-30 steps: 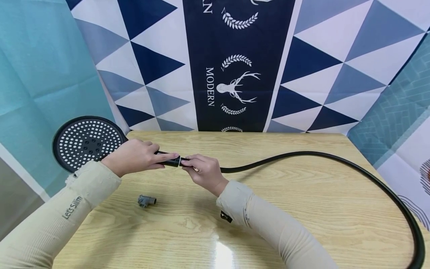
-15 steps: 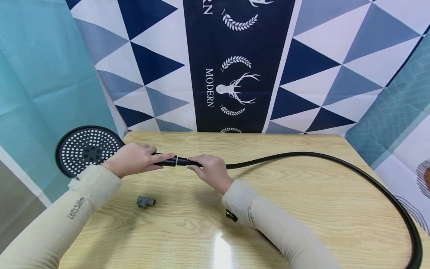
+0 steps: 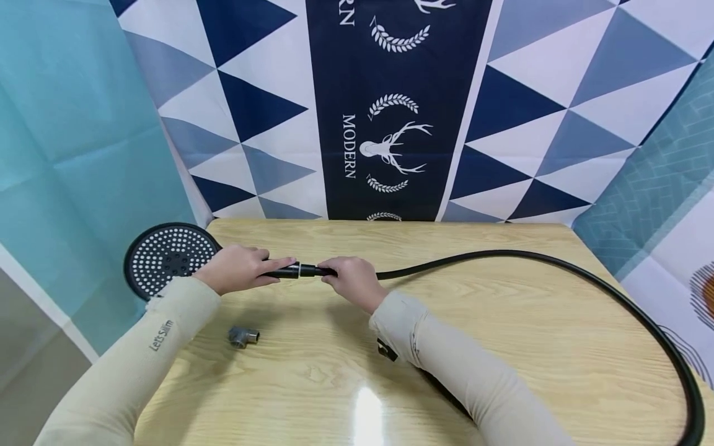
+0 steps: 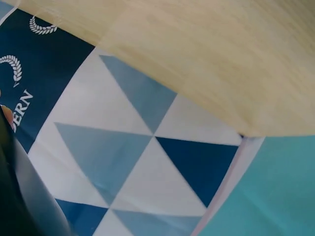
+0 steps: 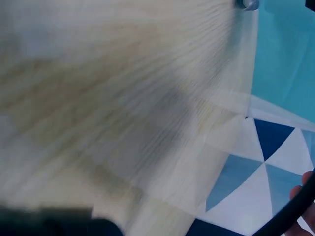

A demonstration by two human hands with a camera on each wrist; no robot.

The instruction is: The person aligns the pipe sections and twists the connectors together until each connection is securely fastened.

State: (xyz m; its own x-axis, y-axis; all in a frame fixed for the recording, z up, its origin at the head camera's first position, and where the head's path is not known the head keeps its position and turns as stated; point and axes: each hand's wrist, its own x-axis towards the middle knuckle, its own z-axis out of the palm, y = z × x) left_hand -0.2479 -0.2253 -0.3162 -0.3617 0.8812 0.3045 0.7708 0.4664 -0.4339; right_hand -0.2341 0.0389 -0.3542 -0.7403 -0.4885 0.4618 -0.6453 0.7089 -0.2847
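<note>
In the head view, my left hand (image 3: 237, 271) holds the handle of a round black shower head (image 3: 177, 251), its index finger stretched along the handle. The perforated face is toward the camera, and my wrist covers its lower right part. My right hand (image 3: 355, 280) grips a black shower hose (image 3: 502, 253) just behind its end fitting (image 3: 308, 271). That fitting meets the handle's end, with a pale ring at the joint. In the right wrist view the hose (image 5: 291, 211) crosses the lower right corner, with fingertips behind it. The left wrist view mostly misses the grip.
A small grey metal tee-shaped fitting (image 3: 243, 336) lies on the wooden table (image 3: 312, 384) below my left hand. The hose arcs across the table's right side and drops toward the front. Patterned cloth (image 3: 262, 93) hangs behind the table.
My right hand has shifted back along the hose, baring the end fitting. The shower head and my left hand have moved right and the head has lowered.
</note>
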